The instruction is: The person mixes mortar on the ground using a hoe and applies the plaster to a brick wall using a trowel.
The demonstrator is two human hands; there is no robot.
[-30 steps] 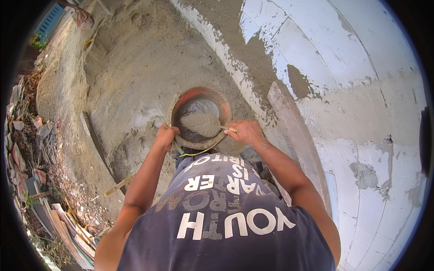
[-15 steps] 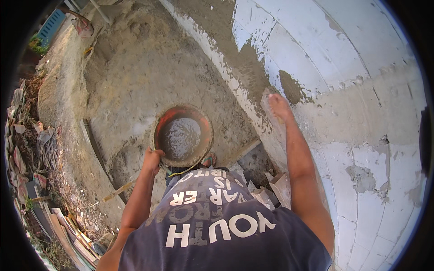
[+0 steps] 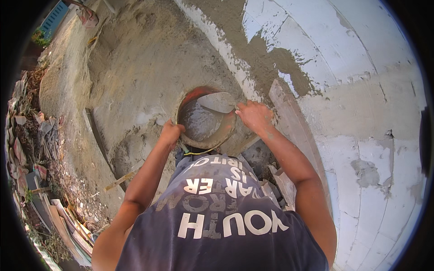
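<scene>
My left hand is closed on the left rim of a round, mortar-crusted bucket with a reddish inside. Wet grey mortar lies in it. Over the bucket's right side, my right hand grips a trowel; its flat metal blade reaches across the opening above the mortar. The handle is mostly hidden by my fingers. To the right rises a wall of pale blocks, with a fresh, ragged-edged mortar coat on its lower part.
A long flat board runs along the wall's foot. Sandy, uneven ground spreads ahead and left. A narrow plank lies left of the bucket, and scrap wood is heaped at the lower left. Broken blocks sit beside my right forearm.
My right hand has come from the wall leftward to the bucket, bringing the trowel over it. The mortar patch on the wall is larger. The bucket, with my left hand, has shifted right and up.
</scene>
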